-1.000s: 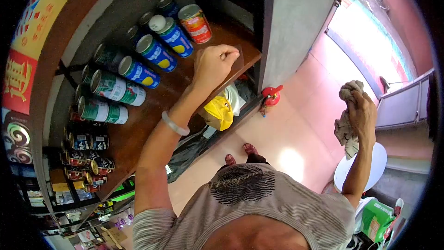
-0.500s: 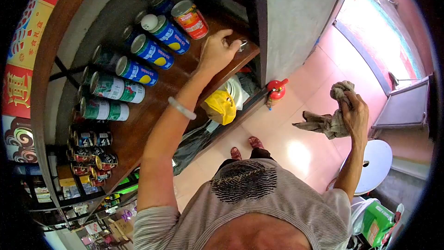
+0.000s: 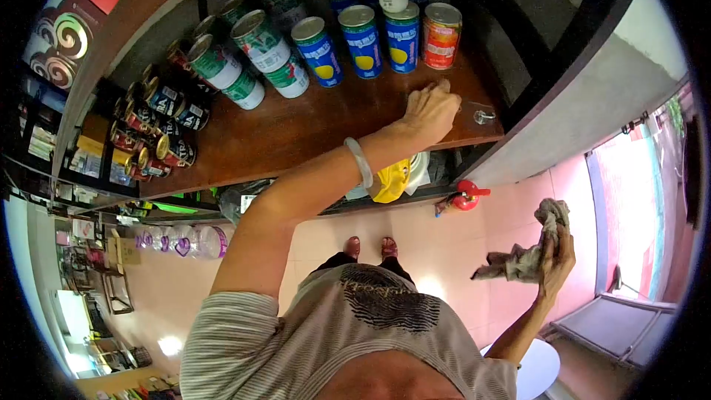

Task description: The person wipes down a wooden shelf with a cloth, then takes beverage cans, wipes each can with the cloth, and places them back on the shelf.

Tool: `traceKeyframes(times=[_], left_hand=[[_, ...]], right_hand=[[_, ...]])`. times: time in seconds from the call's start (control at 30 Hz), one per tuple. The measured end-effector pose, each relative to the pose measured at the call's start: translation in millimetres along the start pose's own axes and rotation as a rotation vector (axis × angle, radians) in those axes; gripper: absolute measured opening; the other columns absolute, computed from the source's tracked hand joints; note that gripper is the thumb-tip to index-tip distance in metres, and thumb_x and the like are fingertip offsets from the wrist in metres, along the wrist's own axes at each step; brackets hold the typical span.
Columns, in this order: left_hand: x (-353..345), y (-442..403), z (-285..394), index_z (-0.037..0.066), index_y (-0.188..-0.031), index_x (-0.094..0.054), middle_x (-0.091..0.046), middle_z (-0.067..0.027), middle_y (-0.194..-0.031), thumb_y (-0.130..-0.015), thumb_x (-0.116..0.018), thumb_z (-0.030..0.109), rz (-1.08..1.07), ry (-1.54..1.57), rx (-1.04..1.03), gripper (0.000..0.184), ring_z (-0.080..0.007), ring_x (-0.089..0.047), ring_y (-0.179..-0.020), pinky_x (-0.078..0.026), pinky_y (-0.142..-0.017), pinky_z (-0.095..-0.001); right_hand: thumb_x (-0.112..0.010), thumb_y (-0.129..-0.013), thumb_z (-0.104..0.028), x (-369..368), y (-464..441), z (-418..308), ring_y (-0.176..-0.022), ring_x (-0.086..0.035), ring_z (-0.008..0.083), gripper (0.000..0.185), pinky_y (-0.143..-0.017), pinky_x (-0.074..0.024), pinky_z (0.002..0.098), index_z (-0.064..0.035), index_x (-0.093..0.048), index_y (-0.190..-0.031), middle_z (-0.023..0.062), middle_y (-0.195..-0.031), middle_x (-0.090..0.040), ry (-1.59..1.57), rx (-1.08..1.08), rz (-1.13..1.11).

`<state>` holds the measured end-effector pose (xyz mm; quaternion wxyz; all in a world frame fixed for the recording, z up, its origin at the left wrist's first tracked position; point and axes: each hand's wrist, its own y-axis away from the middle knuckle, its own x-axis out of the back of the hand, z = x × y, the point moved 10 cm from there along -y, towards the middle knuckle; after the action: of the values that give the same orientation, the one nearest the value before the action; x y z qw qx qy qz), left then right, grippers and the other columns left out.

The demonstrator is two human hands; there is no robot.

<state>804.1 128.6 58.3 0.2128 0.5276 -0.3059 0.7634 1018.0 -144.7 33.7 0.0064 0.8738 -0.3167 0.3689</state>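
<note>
My left hand [image 3: 432, 112], a pale bangle [image 3: 358, 163] on its wrist, is over the brown wooden shelf [image 3: 326, 130] with its fingers curled closed; anything inside them is hidden. Just right of it, near the shelf's front edge, lies a small clear object [image 3: 483, 116]. Behind the hand stand an orange-red can [image 3: 442, 37] and blue cans [image 3: 402, 46], with a white ball [image 3: 393, 0] on top of one. Low at the right, away from the shelf, my right hand [image 3: 555, 259] grips a crumpled grey-brown cloth [image 3: 522, 261] that hangs out to the left.
Green and white cans [image 3: 274, 59] and dark small cans [image 3: 175, 104] fill the shelf's left part. Below are a yellow bag [image 3: 391, 181] and a red fire extinguisher [image 3: 467, 195] on the floor. A dark upright frame [image 3: 552, 81] bounds the shelf at right.
The view has turned, so the shelf now runs across the top. My left hand has moved off the clear object to its left, its fingers curling in. The cloth remains in my right hand.
</note>
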Motion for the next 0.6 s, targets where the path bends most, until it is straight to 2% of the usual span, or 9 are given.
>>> traceKeyframes(times=[0.13, 0.2, 0.23, 0.3, 0.37, 0.43, 0.57, 0.6], left_hand=[[7.1, -0.5, -2.1, 0.004, -0.103, -0.061, -0.056, -0.0174, -0.098, -0.082, -0.056, 0.014, 0.142, 0.052, -0.003, 0.025, -0.0363, -0.06, -0.082, -0.051, -0.067, -0.0454], [16.5, 5.2, -5.3, 0.004, -0.1, -0.063, -0.058, -0.0153, -0.092, -0.083, -0.057, 0.02, 0.187, 0.088, -0.018, 0.023, -0.0346, -0.06, -0.079, -0.051, -0.065, -0.0429], [23.9, 10.4, -4.9, 0.005, -0.098, -0.064, -0.058, -0.0143, -0.089, -0.083, -0.057, 0.02, 0.199, 0.116, -0.031, 0.022, -0.0338, -0.06, -0.077, -0.051, -0.064, -0.0424], [33.6, 23.4, -6.5, 0.006, -0.093, -0.065, -0.059, -0.0123, -0.085, -0.083, -0.057, 0.021, 0.19, 0.176, -0.045, 0.02, -0.0321, -0.06, -0.076, -0.05, -0.063, -0.0414], [36.7, 40.2, -5.8, 0.007, -0.089, -0.066, -0.059, -0.0102, -0.081, -0.083, -0.057, 0.021, 0.146, 0.252, -0.054, 0.018, -0.0302, -0.06, -0.074, -0.05, -0.062, -0.0402], [39.7, 58.5, -5.2, 0.008, -0.088, -0.066, -0.06, -0.0093, -0.081, -0.083, -0.058, 0.021, 0.113, 0.264, -0.053, 0.016, -0.0292, -0.06, -0.073, -0.05, -0.061, -0.0395], [64.9, 85.3, -16.1, 0.008, -0.087, -0.065, -0.06, -0.0093, -0.078, -0.082, -0.059, 0.018, 0.139, 0.292, -0.043, 0.013, -0.0278, -0.061, -0.072, -0.05, -0.061, -0.0386], [71.5, 90.1, -19.5, 0.008, -0.087, -0.065, -0.061, -0.0093, -0.078, -0.082, -0.06, 0.017, 0.146, 0.291, -0.044, 0.012, -0.0276, -0.061, -0.072, -0.05, -0.061, -0.0385]], right_hand=[[-0.056, -0.089, -0.011, 14.6, 3.1, 33.4, -0.09, -0.057, 0.0169, 0.031, -0.08, -0.0458, 0.0262, 0.0073, -0.055, -0.114, 0.0108, -0.104, -0.06, -0.384, -0.034, 0.285], [-0.054, -0.09, -0.014, 43.0, -0.8, 48.4, -0.089, -0.058, 0.018, 0.034, -0.081, -0.0459, 0.0251, 0.0056, -0.054, -0.117, 0.0123, -0.1, -0.062, -0.588, 0.087, 0.421], [-0.054, -0.089, -0.017, 58.7, -22.4, 16.9, -0.098, -0.054, 0.019, 0.044, -0.085, -0.0446, 0.0289, 0.0066, -0.045, -0.125, 0.0169, -0.111, -0.055, -0.339, 0.251, 0.326], [-0.052, -0.088, -0.024, 82.0, -41.5, 2.0, -0.113, -0.046, 0.0213, 0.059, -0.093, -0.0404, 0.0348, 0.0042, -0.029, -0.135, 0.0209, -0.129, -0.04, -0.386, 0.326, 0.347], [-0.044, -0.09, -0.034, 100.6, -22.0, 49.7, -0.125, -0.036, 0.024, 0.065, -0.101, -0.0346, 0.0391, -0.0028, -0.016, -0.14, 0.0198, -0.141, -0.022, -0.967, 0.117, 0.571], [-0.042, -0.091, -0.034, 86.6, -23.5, 52.4, -0.121, -0.036, 0.0231, 0.058, -0.099, -0.0353, 0.0382, -0.0049, -0.018, -0.136, 0.0169, -0.136, -0.022, -1.185, -0.005, 0.603], [-0.046, -0.09, -0.014, 10.1, -16.3, 10.5, -0.085, -0.056, 0.0142, 0.023, -0.07, -0.0497, 0.0259, 0.0003, -0.049, -0.107, 0.0076, -0.093, -0.057, -0.907, -0.041, 0.35], [-0.047, -0.09, -0.014, -3.6, -12.2, 20.6, -0.082, -0.057, 0.0143, 0.024, -0.067, -0.0493, 0.0246, -0.0021, -0.051, -0.111, 0.0071, -0.097, -0.058, -0.702, -0.106, 0.334]])
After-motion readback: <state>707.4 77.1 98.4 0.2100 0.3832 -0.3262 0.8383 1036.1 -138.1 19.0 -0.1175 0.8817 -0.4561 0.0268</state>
